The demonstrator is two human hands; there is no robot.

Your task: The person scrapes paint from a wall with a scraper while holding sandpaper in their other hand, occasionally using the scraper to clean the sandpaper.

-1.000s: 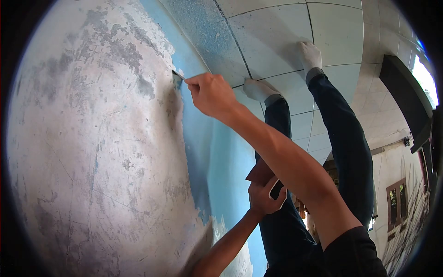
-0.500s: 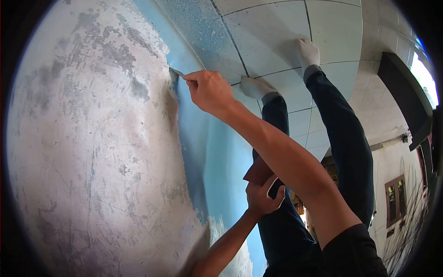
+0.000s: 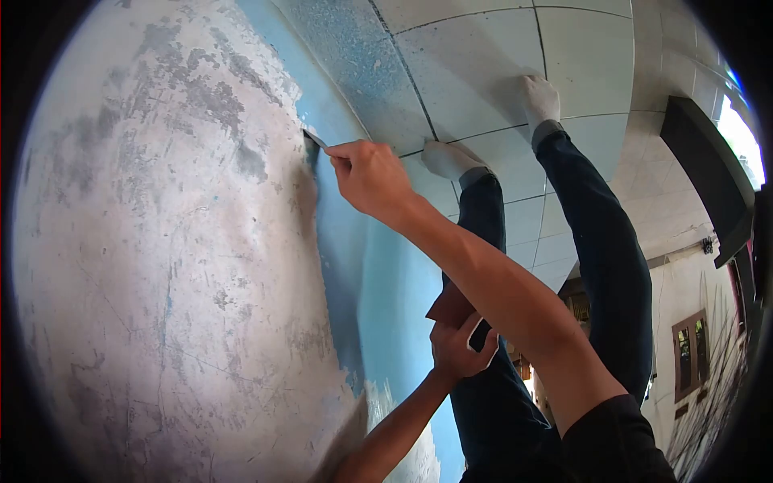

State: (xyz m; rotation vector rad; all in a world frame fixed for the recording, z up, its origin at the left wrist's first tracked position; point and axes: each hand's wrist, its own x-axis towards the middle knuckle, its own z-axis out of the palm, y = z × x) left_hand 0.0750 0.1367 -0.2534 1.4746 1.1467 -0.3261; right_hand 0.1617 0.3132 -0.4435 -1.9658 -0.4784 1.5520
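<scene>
Head view: a wall fills the left side, seen at a tilt through a round, dark-edged lens. Most of the wall is a rough, pale bare patch [image 3: 201, 266] with grey blotches and fine scratches. Along its right edge runs a band of light blue paint [image 3: 390, 298] with a ragged border.

The right hand [image 3: 370, 179], in the upper middle, has its fingers closed on a thin, dark scraper blade [image 3: 315, 139]. The blade's far end is at the ragged border, where bare patch and blue paint meet.

Lower down, beneath the right forearm, the left hand [image 3: 460, 348] has its fingers curled around a flat reddish-brown piece [image 3: 449, 305] with a pointed corner. A black shape with a white edge [image 3: 480, 335] shows between thumb and fingers; what it is cannot be told.

The person's legs, in dark jeans [image 3: 600, 209], reach up to two feet in pale socks [image 3: 541, 100] on a light tiled floor [image 3: 475, 64]. Blue specks cover the floor beside the wall.
</scene>
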